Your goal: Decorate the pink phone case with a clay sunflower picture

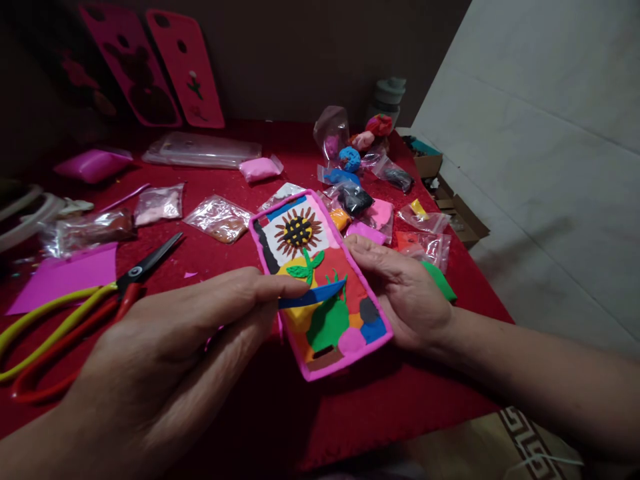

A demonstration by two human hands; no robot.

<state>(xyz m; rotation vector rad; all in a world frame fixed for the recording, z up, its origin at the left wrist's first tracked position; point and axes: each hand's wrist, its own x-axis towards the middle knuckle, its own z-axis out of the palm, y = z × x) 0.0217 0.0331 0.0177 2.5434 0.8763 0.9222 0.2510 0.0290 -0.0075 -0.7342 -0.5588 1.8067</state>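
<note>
My right hand (pixel 410 293) grips the lower right edge of a phone case (pixel 350 267) with a pink rim, tilted above the table. Coloured clay covers its face: a brown and yellow sunflower on white, a green stem with leaves, and a green round shape with thin strands. In my left hand (pixel 200 333) is a blue pointed tool (pixel 325 292), pinched under the stretched index finger. Its tip lies over the thin green strands; whether it touches them I cannot tell.
Scissors (pixel 135 272) with yellow and red handles lie at the left by a pink sheet (pixel 75 277). Bags of clay (pixel 355 199) cover the red table (pixel 225 413). Two decorated cases (pixel 190 73) lean at the back; a bottle (pixel 387 100) stands back right, boxes (pixel 457 213) beyond the edge.
</note>
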